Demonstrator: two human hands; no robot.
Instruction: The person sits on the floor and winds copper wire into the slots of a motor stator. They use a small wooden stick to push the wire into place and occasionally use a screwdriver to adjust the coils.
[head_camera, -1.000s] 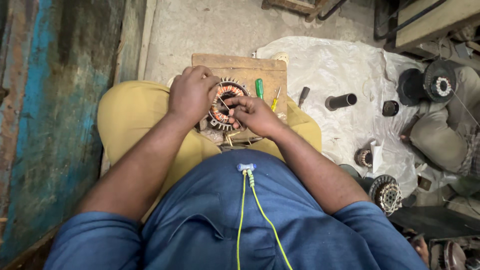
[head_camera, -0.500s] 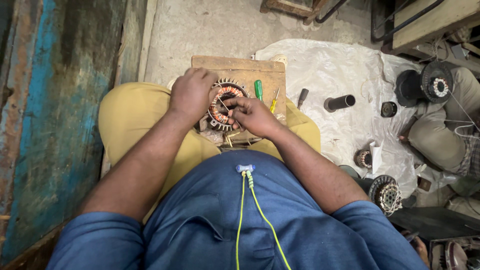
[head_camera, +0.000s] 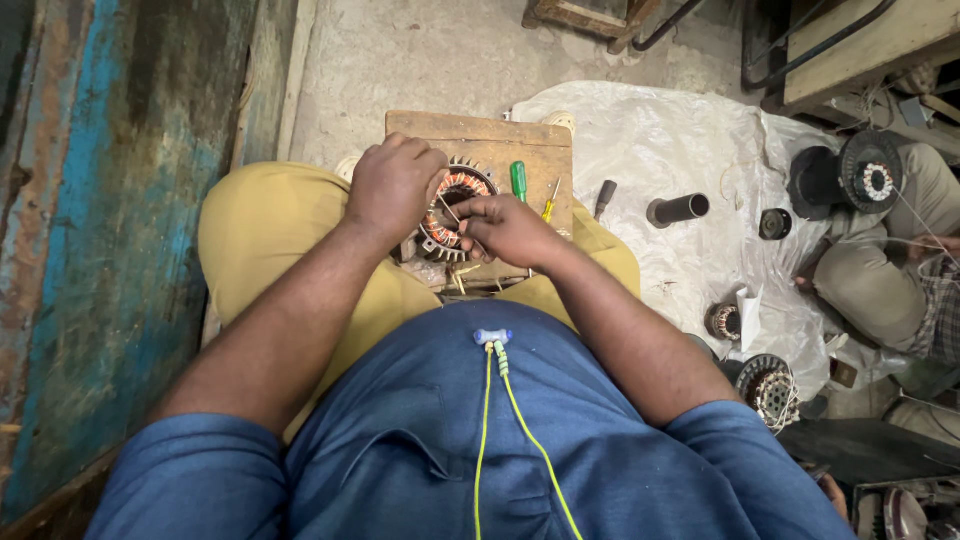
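Left hand grips the motor winding at its toothed rim; right hand pinches a thin wire; looks heavy, stiff; its copper coils seem delicate.

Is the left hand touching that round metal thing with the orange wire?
Touching. The head view shows the left hand lying over the round stator, its fingers resting on the toothed rim with no gap.
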